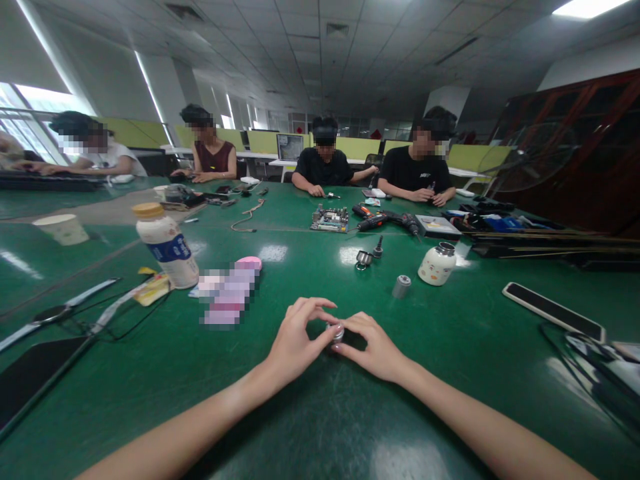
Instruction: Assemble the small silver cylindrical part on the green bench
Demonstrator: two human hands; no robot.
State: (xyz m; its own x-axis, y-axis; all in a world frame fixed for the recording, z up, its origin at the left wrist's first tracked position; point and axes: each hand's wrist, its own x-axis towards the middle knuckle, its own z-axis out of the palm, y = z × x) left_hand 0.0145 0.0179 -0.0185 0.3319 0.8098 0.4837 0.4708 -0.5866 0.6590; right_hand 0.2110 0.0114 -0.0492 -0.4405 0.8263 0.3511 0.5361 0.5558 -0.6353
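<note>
Green and glossy, the bench [320, 413] runs back to four seated people whose work is too small to make out. Near its front edge the left hand [295, 343] and right hand [376, 348] meet, fingertips of both pinching a small silvery piece [339, 331] that sits low over the bench. Fingers cover most of it, so its shape stays unclear. A grey cylinder [401, 286] stands beyond. A pixelated pink patch [227, 293] hides something beside the white bottle [167, 245].

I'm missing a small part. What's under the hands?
A small round silver piece shows between the left hand and right hand, both pinching it. Its underside and anything beneath it are hidden by the hands.
</note>
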